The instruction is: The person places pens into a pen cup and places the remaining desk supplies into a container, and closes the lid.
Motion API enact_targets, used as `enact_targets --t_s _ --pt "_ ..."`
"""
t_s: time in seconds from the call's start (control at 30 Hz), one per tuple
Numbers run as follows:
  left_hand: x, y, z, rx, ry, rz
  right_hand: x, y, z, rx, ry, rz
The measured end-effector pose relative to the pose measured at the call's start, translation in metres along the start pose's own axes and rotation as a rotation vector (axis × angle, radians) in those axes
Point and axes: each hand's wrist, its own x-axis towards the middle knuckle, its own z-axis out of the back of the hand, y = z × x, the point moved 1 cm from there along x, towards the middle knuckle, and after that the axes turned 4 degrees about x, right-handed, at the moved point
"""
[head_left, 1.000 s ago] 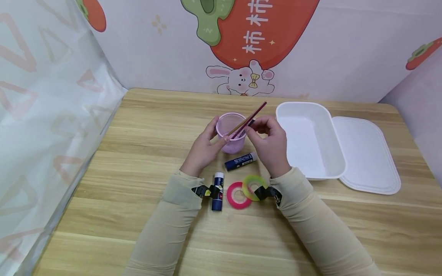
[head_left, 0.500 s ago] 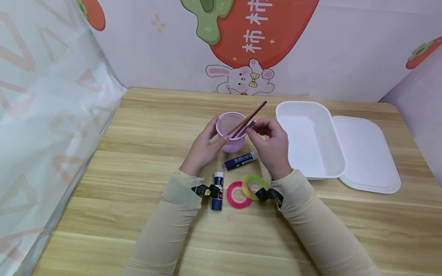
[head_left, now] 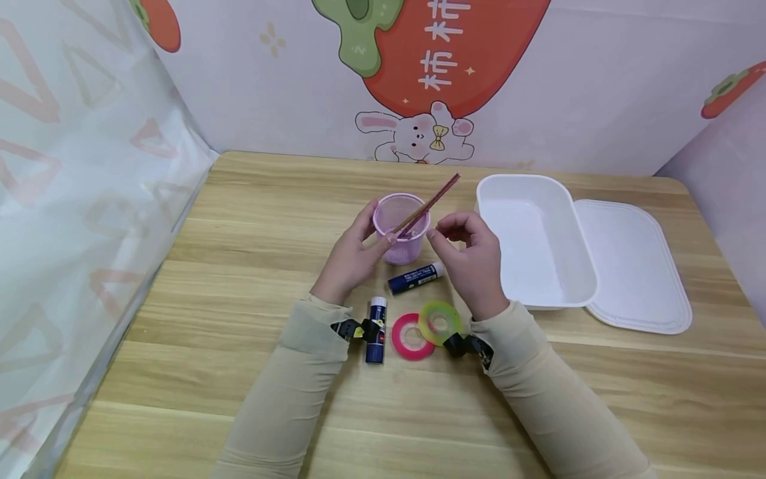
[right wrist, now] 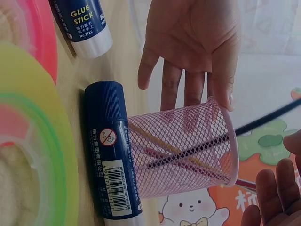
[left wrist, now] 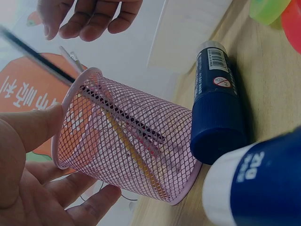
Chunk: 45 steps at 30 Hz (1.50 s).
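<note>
My left hand (head_left: pixel 350 263) holds a pink mesh pen cup (head_left: pixel 403 251), its thumb at the rim and its fingers around the far side. Inside the cup, a dark pencil (left wrist: pixel 113 108), a yellow one (left wrist: pixel 136 155) and a reddish one show through the mesh in the left wrist view. The long dark pencil leans far out over the rim. Just right of the cup, my right hand (head_left: pixel 473 259) hovers with loosely bent fingers and nothing between them. In front of the cup lies a blue glue stick (head_left: pixel 415 278).
A second glue stick (head_left: pixel 376 332) lies nearer, below the left wrist. Beside it, a pink tape roll (head_left: pixel 401 347) is partly overlapped by a yellow-green one (head_left: pixel 427 320). At right stand a white plastic box (head_left: pixel 529 246) and its flat lid (head_left: pixel 637 266).
The short dark pencil that my right hand pinched has dropped down into the cup. The right hand has let go and drawn slightly right. My left hand stays on the cup.
</note>
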Motion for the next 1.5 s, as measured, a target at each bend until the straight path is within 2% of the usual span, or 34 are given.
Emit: enact_targets --t_s 0.23,0.43,0.83,1.2,1.5 --pt "-0.001 -0.001 0.001 -0.010 0.002 0.029 -0.003 0.004 0.002 0.013 0.005 -0.007" --pt "0.000 -0.001 0.001 -0.007 0.004 0.026 -0.007 0.006 0.008 0.025 0.011 -0.008" --pt "0.001 -0.001 0.000 -0.011 0.010 0.028 -0.013 0.013 0.028 0.040 0.015 0.047" --pt "0.000 0.000 0.000 -0.007 0.008 0.031 -0.016 0.021 0.040 0.057 0.039 0.053" --pt "0.000 -0.001 0.000 -0.020 0.014 0.043 -0.016 0.027 0.055 0.007 0.074 0.069"
